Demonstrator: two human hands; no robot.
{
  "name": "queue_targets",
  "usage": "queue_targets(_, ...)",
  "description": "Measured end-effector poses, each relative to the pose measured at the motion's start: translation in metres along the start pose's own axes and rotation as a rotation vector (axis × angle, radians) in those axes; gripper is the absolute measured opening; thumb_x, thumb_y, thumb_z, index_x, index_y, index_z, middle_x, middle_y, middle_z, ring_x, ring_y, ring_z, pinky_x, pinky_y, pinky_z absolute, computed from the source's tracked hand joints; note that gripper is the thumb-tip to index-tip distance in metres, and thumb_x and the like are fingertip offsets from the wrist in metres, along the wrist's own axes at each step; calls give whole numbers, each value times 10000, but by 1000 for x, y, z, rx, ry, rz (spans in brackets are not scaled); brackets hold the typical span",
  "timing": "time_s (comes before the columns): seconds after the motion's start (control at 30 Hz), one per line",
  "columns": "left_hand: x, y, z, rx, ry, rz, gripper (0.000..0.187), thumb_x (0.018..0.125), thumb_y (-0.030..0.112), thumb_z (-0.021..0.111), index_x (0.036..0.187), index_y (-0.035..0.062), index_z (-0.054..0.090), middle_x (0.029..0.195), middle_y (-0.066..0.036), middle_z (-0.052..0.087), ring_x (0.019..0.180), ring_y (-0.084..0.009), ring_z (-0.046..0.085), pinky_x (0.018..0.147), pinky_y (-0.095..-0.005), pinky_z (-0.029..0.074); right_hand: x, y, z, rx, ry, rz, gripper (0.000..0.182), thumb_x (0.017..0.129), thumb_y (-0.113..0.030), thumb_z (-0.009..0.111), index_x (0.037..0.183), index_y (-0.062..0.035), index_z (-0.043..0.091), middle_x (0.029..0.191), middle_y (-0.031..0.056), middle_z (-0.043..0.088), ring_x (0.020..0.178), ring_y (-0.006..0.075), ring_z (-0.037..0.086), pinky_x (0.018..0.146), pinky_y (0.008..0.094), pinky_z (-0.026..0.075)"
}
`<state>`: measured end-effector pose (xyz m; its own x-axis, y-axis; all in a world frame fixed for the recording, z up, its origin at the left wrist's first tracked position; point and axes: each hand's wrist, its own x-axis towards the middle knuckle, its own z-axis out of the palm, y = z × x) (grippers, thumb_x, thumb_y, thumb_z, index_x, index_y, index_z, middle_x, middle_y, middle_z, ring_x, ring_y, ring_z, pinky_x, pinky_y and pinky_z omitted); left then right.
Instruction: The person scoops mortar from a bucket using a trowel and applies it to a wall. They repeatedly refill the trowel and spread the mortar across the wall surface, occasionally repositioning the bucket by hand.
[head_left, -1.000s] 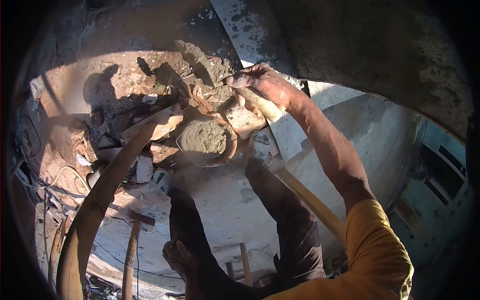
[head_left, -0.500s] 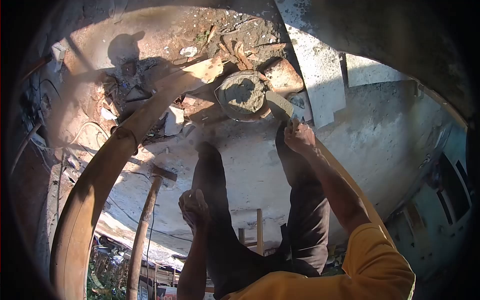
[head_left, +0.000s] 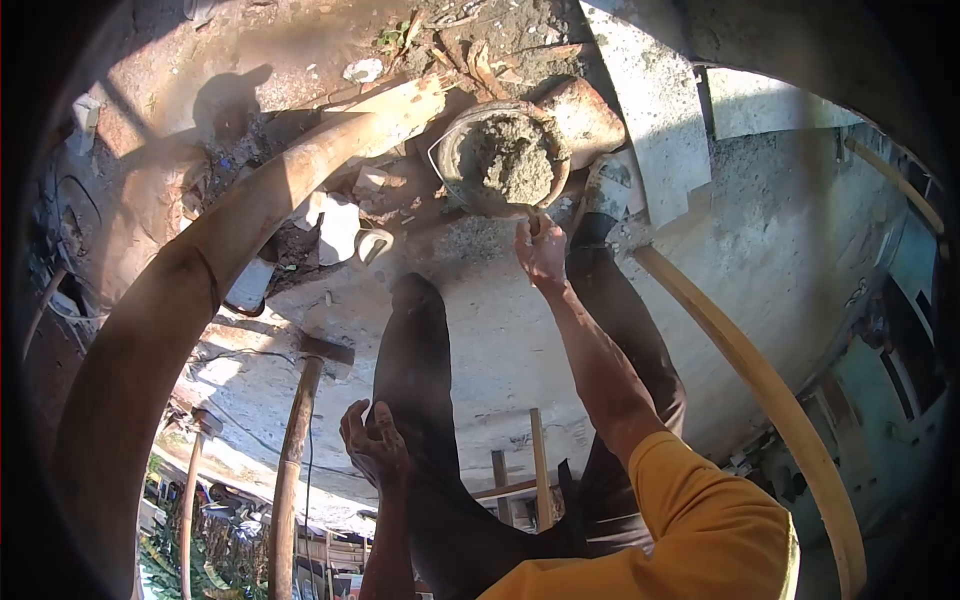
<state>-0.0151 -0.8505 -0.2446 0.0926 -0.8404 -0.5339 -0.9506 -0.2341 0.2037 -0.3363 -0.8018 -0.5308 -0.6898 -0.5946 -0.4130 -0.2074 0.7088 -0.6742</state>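
It's an outdoor building site in bright sun: a round pan of wet grey mortar [head_left: 505, 160] sits on a rough concrete slab [head_left: 500, 340], broken brick rubble [head_left: 340, 225] lies beside it, and a wooden-handled sledgehammer [head_left: 300, 420] rests nearby.

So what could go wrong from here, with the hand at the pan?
1. The pan of mortar sits near the slab edge beside loose rubble; a pull by the right hand might tip or spill it.
2. The hammer lies by the left leg, close to the drop; a kick could send it over.
3. The left hand rests on the thigh and grips no support, so a slip might go unchecked.
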Motion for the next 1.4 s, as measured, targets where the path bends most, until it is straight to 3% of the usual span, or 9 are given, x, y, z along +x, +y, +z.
queue_targets(0.13,-9,16,4,35,62,-58,358,1043,279,722,1121,-70,698,1111,-228,693,1004,-407,700,763,-465,608,71,-51,-82,-211,-46,157,432,878,-336,733,1114,25,703,953,260,771,947,485,746,833,522,588)
queue_targets(0.5,-39,59,28,40,28,-223,324,1042,307,686,1076,-15,702,1068,-207,705,1042,-430,661,915,-536,523,283,-264,-177,-227,-175,-380,402,900,-201,770,1188,35,618,922,257,759,881,461,740,828,529,589)
queue_targets(0.6,-47,67,38,-52,96,-138,326,1054,302,661,1078,-21,699,1078,-212,714,1037,-438,665,921,-531,526,304,-304,-184,144,-537,-342,308,955,-200,699,1101,71,709,914,153,778,778,228,740,760,380,590)
queue_targets(0.73,-47,77,40,67,136,-49,323,1067,274,629,1075,-45,685,1083,-235,710,1045,-453,661,938,-534,524,378,-292,-214,441,-878,110,305,992,-311,763,1002,-7,737,738,80,703,555,140,635,505,310,514)
queue_targets(0.87,-43,90,31,38,134,-8,293,1065,238,623,1075,-49,683,1097,-239,706,1055,-458,655,963,-536,523,500,-204,-315,335,-27,-169,346,1024,-360,712,915,-33,740,666,60,641,527,162,606,492,335,495)
queue_targets(0.93,-38,87,32,16,105,-21,286,1062,230,628,1060,-50,684,1103,-241,705,1063,-453,654,966,-537,521,419,-263,-362,114,248,-207,317,1023,-345,726,1027,-31,768,662,43,627,538,142,587,501,319,476)
queue_targets(1.07,-24,91,14,-10,49,-20,249,1051,210,646,1020,-34,687,1107,-222,711,1072,-428,649,973,-532,513,262,-216,-334,3,-75,47,387,1005,-394,738,968,-9,727,679,3,592,584,90,550,527,293,443)
queue_targets(1.13,-20,85,5,8,5,-60,212,1042,199,657,1009,-8,691,1082,-187,720,1065,-405,651,960,-517,514,204,-107,-290,-300,-376,-412,332,941,-312,723,987,14,681,744,68,660,640,196,630,594,359,512)
queue_targets(1.4,-8,25,5,-107,-13,-77,231,1038,244,679,992,21,720,1112,-169,729,1049,-381,677,876,-489,542,58,32,-4,-734,-323,-30,248,912,-280,645,1044,-83,719,946,211,767,929,412,766,852,526,602)
